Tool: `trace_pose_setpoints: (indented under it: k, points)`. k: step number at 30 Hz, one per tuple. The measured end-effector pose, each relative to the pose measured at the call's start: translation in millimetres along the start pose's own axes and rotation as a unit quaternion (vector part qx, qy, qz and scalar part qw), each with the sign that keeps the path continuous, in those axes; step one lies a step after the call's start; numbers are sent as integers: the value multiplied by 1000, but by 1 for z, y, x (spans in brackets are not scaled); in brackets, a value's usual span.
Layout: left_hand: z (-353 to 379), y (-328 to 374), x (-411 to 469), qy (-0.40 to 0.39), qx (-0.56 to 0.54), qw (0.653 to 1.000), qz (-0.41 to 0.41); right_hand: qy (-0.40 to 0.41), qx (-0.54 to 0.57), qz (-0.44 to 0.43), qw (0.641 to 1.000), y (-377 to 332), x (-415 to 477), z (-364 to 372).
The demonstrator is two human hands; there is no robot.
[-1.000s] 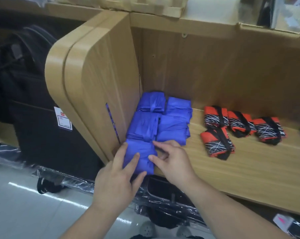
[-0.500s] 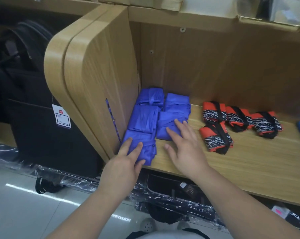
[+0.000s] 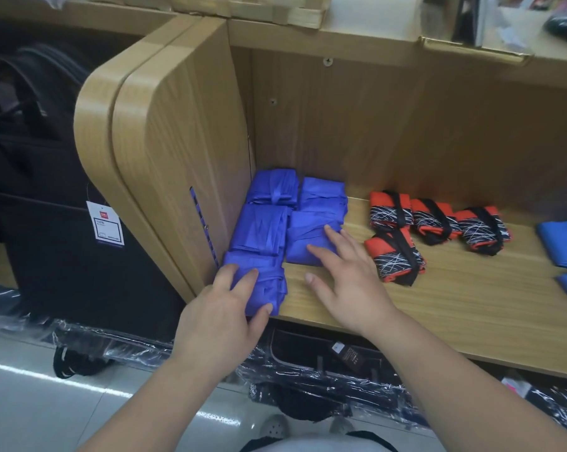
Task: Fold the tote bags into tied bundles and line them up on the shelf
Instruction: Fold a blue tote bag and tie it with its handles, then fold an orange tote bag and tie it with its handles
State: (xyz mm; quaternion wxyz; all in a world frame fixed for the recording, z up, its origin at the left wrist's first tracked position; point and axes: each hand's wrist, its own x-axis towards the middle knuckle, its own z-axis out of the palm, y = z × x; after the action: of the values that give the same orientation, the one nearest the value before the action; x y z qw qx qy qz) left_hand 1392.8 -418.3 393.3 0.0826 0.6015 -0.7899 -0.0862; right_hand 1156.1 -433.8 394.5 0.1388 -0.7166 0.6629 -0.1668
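Shelf (image 3: 438,308): pale wood-grain laminate, smooth, with a rounded side panel (image 3: 177,158) at its left end. Beyond the panel, black fabric luggage (image 3: 47,223) with a white tag (image 3: 107,228); glossy light floor (image 3: 31,402) below.

Five blue bundles, thin creased cloth, squarish, packed in the shelf's left corner. Four orange-and-black bundles (image 3: 393,256) lie just right of them.

Right hand (image 3: 350,288): spread flat, fingertips on the second-row blue bundle (image 3: 300,246), thumb on the board.

Left hand (image 3: 220,321): fingers laid straight over the front blue bundle (image 3: 269,288), thumb against its near edge.

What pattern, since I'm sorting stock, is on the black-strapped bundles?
Orange bundles: black panels crossed with thin white lines, seen in the head view.
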Motion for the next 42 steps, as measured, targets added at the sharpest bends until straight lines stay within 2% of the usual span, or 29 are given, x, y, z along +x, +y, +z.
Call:
trace_pose_setpoints:
  k: [5, 12, 15, 19, 22, 26, 28, 31, 35, 38, 42]
  points:
    - [-4, 3, -2, 10, -3, 1000, 6, -5, 5, 2, 1000, 7, -7, -2]
    - [-9, 29, 18, 67, -57, 995, 50, -14, -32, 22, 999, 24, -27, -26]
    - [-6, 60, 32, 52, -76, 992, 92, 7, -39, 37, 999, 45, -52, -48]
    - [1, 119, 41, 10, -71, 983, 168, 47, -31, 108, 992, 87, -111, -81]
    - [11, 179, 39, 17, -50, 970, 236, 91, -29, 166, 981, 130, -171, -102]
    - [35, 285, 15, -24, -15, 951, 309, 167, -64, 249, 952, 199, -269, -120]
    - [54, 343, -8, -42, -11, 936, 350, 178, -90, 303, 932, 235, -329, -125]
    - [87, 434, -53, -73, -15, 917, 391, 163, -89, 391, 902, 291, -434, -129]
    - [135, 550, -113, -123, 26, 892, 435, 82, -56, 510, 854, 356, -565, -147]
    - [163, 628, -149, -175, 66, 865, 466, 43, -50, 567, 821, 392, -644, -163]
    - [199, 725, -177, -219, 102, 831, 501, 52, -18, 609, 792, 446, -711, -182]
